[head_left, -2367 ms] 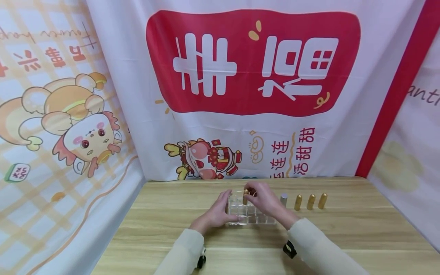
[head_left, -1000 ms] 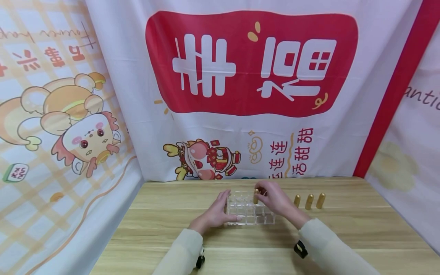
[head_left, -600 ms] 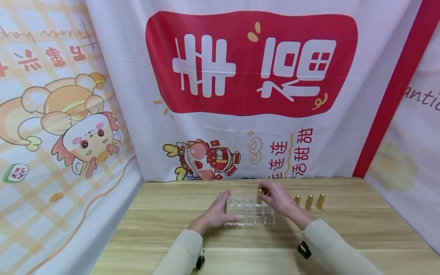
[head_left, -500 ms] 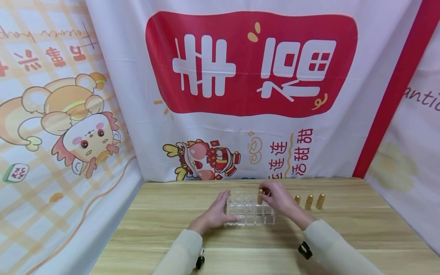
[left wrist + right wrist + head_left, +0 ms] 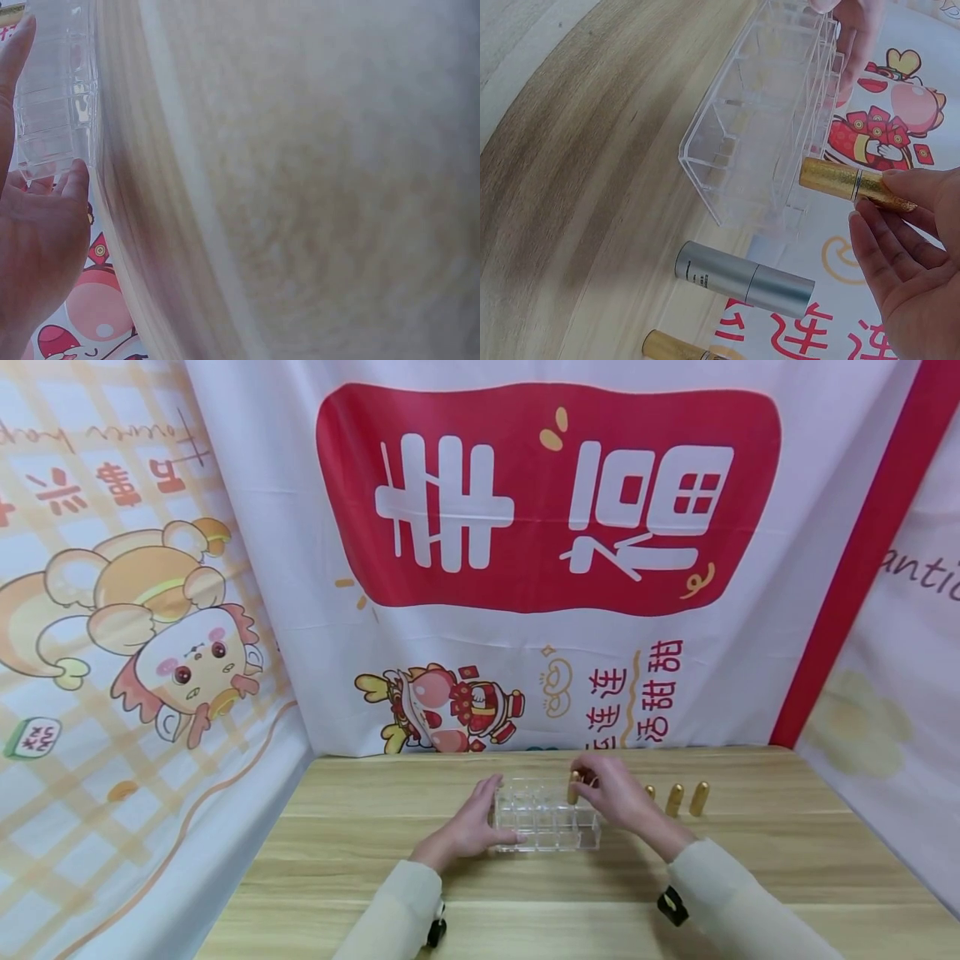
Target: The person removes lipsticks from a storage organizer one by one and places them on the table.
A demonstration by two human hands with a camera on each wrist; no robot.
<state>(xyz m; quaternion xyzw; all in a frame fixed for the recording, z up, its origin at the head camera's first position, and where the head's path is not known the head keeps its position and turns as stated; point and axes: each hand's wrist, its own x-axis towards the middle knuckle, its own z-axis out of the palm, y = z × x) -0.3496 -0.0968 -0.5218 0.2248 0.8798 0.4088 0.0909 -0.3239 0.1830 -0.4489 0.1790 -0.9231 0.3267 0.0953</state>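
A clear divided lipstick organizer [image 5: 547, 837] stands on the wooden table. My left hand [image 5: 474, 828] holds its left end, thumb along the front and fingers at the far side; part of that grip shows in the left wrist view, where the organizer [image 5: 52, 97] is at the upper left. My right hand [image 5: 613, 792] pinches a gold lipstick [image 5: 829, 178] between thumb and fingertips. In the head view this lipstick [image 5: 574, 788] is upright over the organizer's back row, near the right end. Whether its base touches a compartment, I cannot tell.
A silver lipstick [image 5: 742, 279] stands just right of the organizer, hidden by the right hand in the head view. Farther right are gold lipsticks [image 5: 675, 800] in a row, one partly covered. A printed cloth [image 5: 547, 693] hangs behind the table's back edge.
My right hand has carried the gold lipstick rightward along the organizer's back row. It now hides the silver lipstick and part of one gold lipstick. My left hand stays in place.
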